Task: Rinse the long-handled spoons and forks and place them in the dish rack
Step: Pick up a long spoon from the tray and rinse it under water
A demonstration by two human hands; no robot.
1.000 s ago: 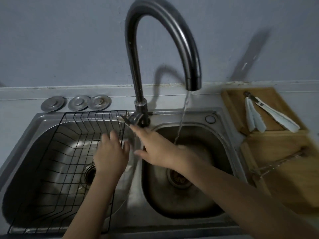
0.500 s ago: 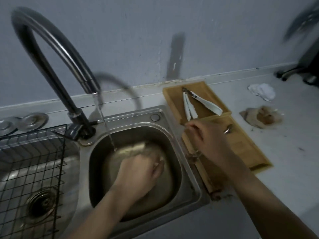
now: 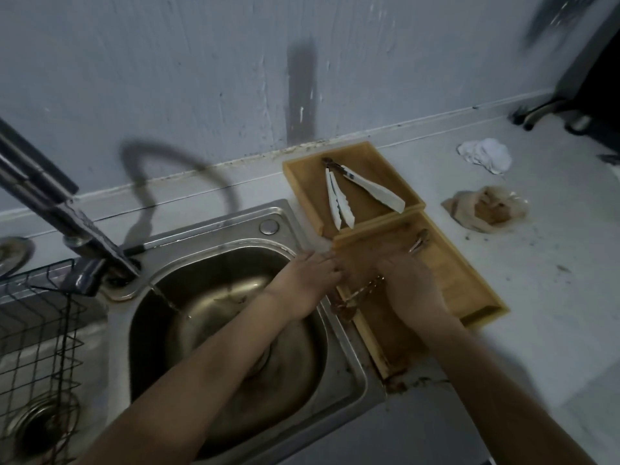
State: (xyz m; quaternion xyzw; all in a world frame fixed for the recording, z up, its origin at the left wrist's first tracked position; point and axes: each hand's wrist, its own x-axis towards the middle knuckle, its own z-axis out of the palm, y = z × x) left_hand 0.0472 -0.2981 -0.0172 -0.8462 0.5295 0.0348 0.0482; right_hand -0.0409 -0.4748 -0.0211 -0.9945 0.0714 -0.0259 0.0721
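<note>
Several long-handled spoons and forks (image 3: 420, 242) lie in the lower part of a wooden tray (image 3: 469, 283) right of the sink; their metal ends stick out past my fingers and their handles (image 3: 360, 294) show below my palm. My right hand (image 3: 411, 288) lies over them with the fingers curled around the bundle. My left hand (image 3: 308, 276) reaches from over the basin to the tray's left edge, fingers stretched and holding nothing. The black wire dish rack (image 3: 40, 333) sits in the left basin.
The tap (image 3: 53, 213) runs a thin stream of water (image 3: 167, 303) into the right basin (image 3: 235, 330). White tongs (image 3: 339, 201) lie in the tray's far compartment. A crumpled tissue (image 3: 486, 155) and a brownish plastic bag (image 3: 486, 209) lie on the counter to the right.
The view has swung right, away from the rack. My left hand left the basin and came to the tray's edge. My right hand stays on the cutlery in the tray.
</note>
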